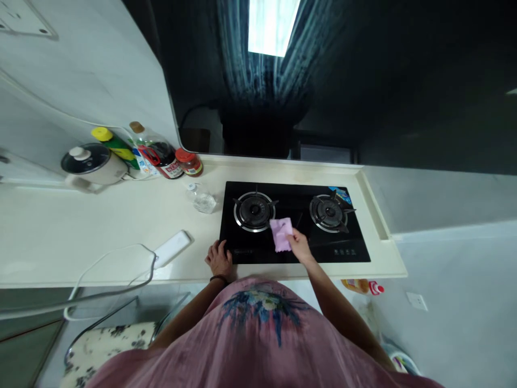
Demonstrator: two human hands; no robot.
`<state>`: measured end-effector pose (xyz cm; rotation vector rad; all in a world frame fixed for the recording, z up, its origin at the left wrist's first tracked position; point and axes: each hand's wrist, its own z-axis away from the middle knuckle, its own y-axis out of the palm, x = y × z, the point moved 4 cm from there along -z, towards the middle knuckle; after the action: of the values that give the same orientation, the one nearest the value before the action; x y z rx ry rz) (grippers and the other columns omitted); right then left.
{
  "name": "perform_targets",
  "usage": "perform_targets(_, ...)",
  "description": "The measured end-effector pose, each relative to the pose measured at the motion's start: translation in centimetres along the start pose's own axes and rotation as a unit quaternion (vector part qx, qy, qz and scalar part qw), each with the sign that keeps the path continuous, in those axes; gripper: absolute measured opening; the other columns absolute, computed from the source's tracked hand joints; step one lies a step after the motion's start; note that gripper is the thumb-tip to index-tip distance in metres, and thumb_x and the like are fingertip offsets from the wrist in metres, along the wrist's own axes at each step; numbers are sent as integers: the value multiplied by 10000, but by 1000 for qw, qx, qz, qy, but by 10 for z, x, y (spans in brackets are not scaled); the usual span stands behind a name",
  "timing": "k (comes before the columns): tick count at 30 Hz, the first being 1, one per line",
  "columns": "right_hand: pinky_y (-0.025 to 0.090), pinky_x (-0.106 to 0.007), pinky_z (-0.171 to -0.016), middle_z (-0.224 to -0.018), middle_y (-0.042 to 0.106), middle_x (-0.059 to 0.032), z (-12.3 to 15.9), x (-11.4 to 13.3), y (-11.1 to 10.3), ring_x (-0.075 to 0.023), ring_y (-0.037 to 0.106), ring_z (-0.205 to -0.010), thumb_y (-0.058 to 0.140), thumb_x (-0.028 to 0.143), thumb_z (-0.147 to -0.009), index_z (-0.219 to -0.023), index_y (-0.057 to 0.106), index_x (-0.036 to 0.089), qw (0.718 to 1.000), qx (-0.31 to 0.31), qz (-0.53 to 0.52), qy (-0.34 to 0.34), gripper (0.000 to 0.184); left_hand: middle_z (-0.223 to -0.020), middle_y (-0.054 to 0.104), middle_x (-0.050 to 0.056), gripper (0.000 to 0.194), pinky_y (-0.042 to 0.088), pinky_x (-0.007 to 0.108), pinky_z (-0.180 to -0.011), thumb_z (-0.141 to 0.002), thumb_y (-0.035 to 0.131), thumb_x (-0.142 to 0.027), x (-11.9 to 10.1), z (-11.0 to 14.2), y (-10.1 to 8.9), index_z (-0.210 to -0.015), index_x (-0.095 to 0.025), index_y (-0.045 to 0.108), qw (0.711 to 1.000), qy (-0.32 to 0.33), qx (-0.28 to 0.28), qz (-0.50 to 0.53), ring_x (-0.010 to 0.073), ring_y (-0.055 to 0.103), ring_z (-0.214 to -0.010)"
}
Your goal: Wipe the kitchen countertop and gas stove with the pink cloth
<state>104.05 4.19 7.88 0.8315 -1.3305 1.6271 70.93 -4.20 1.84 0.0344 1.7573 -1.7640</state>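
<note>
A pink cloth is pinched in my right hand, held over the middle of the black two-burner gas stove. Whether the cloth touches the glass I cannot tell. To its left is the left burner, to its right the right burner. My left hand rests at the stove's front left corner, partly on the counter, fingers apart and holding nothing. A clear plastic bottle stands left of the stove.
Along the wall are a small electric pot, a dark sauce bottle and a red-lidded jar. A white power strip with a cable lies on the cream counter. A dark range hood overhangs the back.
</note>
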Motion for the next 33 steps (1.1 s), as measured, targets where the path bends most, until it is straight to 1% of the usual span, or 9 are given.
perform_targets(2, 604, -403, -990, -1230, 813, -114, -19, 9, -31, -262, 738, -1092, 481, 400, -963, -1347, 726, 144, 996, -69, 58, -22, 523, -1616, 538, 143, 475, 371, 539, -1190, -1040, 515, -259, 0, 0, 1, -1499, -259, 639, 1000, -1, 0, -2, 336, 412, -1514)
perform_targets(4, 480, -431, -1216, -1508, 697, -134, -35, 15, -43, -268, 632, -1382, 427, 320, -982, -1487, 656, 152, 982, -57, 175, -39, 579, -1609, 546, 144, 476, 378, 545, -1186, -1039, 517, -253, 1, 0, 2, -1496, -262, 646, 1000, -2, -1, -3, 339, 419, -1510)
perform_targets(8, 247, -419, -1370, -1774, 403, -120, -51, -2, -13, -240, 314, -1665, 415, 219, -981, -1626, 518, 145, 909, 139, 392, 22, 657, -1597, 566, 139, 481, 388, 545, -1184, -1030, 527, -241, 1, -1, 4, -1491, -270, 660, 1000, -2, -5, -5, 339, 434, -1499)
perform_targets(12, 235, -499, -1362, -1804, 271, -230, -57, -20, 20, -324, 225, -1696, 449, 259, -995, -1682, 366, 38, 867, 202, 451, 59, 727, -1600, 571, 129, 487, 388, 542, -1184, -1024, 526, -236, 1, -2, 5, -1489, -275, 665, 1000, -5, -3, -9, 340, 441, -1495)
perform_targets(15, 177, -540, -1366, -1804, 196, -292, -74, -22, 23, -358, 155, -1709, 408, 271, -1016, -1691, 292, -18, 849, 211, 481, 57, 743, -1595, 580, 120, 486, 384, 524, -1187, -1019, 534, -237, 0, -2, 5, -1484, -280, 669, 1000, -5, -7, -10, 335, 449, -1487)
perform_targets(22, 112, -560, -1369, -1789, 234, -311, -139, -7, 2, -332, 146, -1713, 386, 232, -1006, -1700, 235, -34, 815, 220, 535, 32, 759, -1583, 597, 105, 478, 393, 490, -1178, -1006, 569, -235, 3, -2, 9, -1460, -315, 694, 1000, -9, -22, -11, 327, 473, -1471)
perform_targets(28, 108, -531, -1373, -1789, 246, -302, -164, 1, -10, -316, 140, -1715, 409, 202, -988, -1688, 285, -29, 805, 219, 551, 12, 748, -1557, 624, 103, 473, 396, 474, -1178, -1003, 574, -231, 4, -1, 11, -1450, -312, 708, 999, -1, -35, -22, 322, 495, -1461)
perform_targets(31, 172, -548, -1360, -1761, 289, -335, -174, 5, -26, -345, 196, -1701, 439, 205, -980, -1668, 310, -53, 807, 196, 557, 17, 746, -1552, 632, 94, 476, 401, 480, -1175, -996, 583, -233, 2, -1, 10, -1443, -332, 715, 999, -6, -32, -24, 321, 507, -1453)
perform_targets(33, 272, -561, -1324, -1703, 367, -382, -184, 12, -39, -385, 319, -1655, 465, 216, -977, -1633, 362, -78, 810, 170, 561, 24, 727, -1553, 635, 88, 486, 401, 480, -1176, -991, 583, -226, 2, -1, 9, -1444, -342, 715, 999, -9, -28, -25, 318, 511, -1452)
